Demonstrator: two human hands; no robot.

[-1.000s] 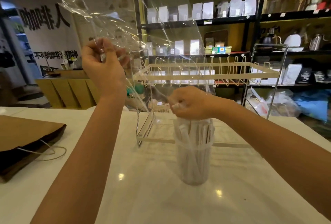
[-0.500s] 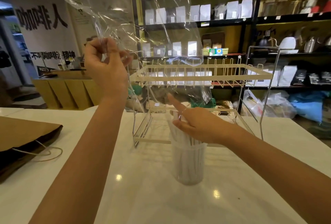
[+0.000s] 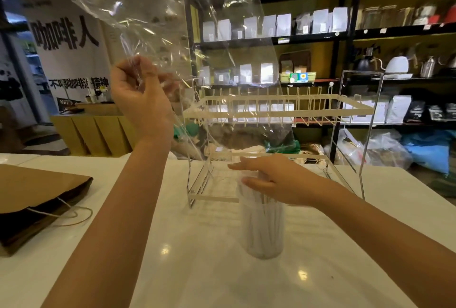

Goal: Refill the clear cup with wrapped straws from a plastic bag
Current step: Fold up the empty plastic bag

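Note:
A clear cup [image 3: 262,231] packed with white wrapped straws stands on the white counter [image 3: 222,278] in the middle. My right hand [image 3: 266,179] lies flat over the straw tops, fingers stretched out to the left, holding nothing. My left hand [image 3: 140,95] is raised at upper left, pinching one edge of a large clear plastic bag [image 3: 187,44]. The bag hangs empty and upside down, with its lower end above and behind the cup.
A white wire rack [image 3: 278,110] stands just behind the cup on the counter. A brown paper bag [image 3: 37,196] with string handles lies at the left edge. Dark shelves [image 3: 345,34] with pouches and kettles fill the background.
My right hand let go of the bag's mouth at the cup, opened and settled flat on the straw tops. My left hand has kept the bag held up.

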